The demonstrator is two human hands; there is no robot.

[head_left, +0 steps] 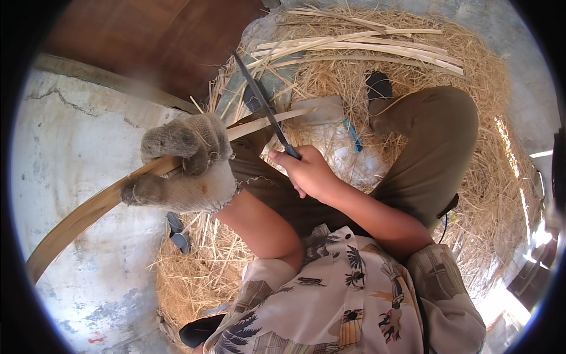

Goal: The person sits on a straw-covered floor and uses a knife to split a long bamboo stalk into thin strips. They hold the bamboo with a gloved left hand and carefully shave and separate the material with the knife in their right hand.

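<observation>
My left hand (194, 162) wears a worn, dirty knit glove and is wrapped round a long split bamboo strip (88, 215). The strip bends down to the lower left; its paler, shaved end sticks out past the glove, over my leg. In my bare right hand (311, 172) is a long knife (259, 91), its dark handle inside my fingers. The narrow dark blade points up and to the left, crossing the strip's pale end in view. I cannot tell whether blade and strip touch.
Fine shavings (483, 171) cover the floor around my bent legs. Several pale bamboo strips (377, 46) lie on them at the far side. A small blue object (354, 135) is between my legs. A cracked whitish wall (76, 141) stands close on the left, with a brown panel (147, 44) beyond.
</observation>
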